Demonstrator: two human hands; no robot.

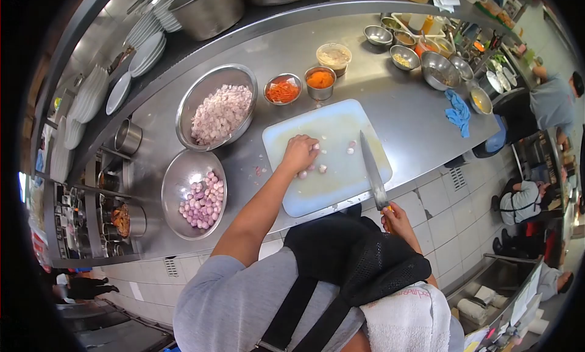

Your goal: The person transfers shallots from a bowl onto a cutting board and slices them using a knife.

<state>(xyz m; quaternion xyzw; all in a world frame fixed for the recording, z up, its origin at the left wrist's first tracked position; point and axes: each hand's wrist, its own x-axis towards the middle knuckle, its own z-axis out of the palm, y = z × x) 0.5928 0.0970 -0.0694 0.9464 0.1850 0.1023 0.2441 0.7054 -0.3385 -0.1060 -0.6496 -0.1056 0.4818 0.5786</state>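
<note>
My left hand (299, 153) is over the white cutting board (341, 184), fingers curled down and closed at a peeled shallot (316, 146). Just beside it lie several more shallots, one loose shallot (322, 168) among them. Near the board's right edge, a long chef's knife (371, 169) points away from me with its tip over the board. My right hand (397, 220) is wrapped around its orange-yellow handle, at the counter's front edge. Farther right on the board sits a small shallot piece (351, 148).
Left of the board are a bowl of whole shallots (170, 197) and a bowl of chopped shallots (183, 111). Behind it stand shredded carrot (283, 91), an orange-filled tin (320, 93) and a tub (334, 56). A blue cloth (457, 113) lies right. People work at the right.
</note>
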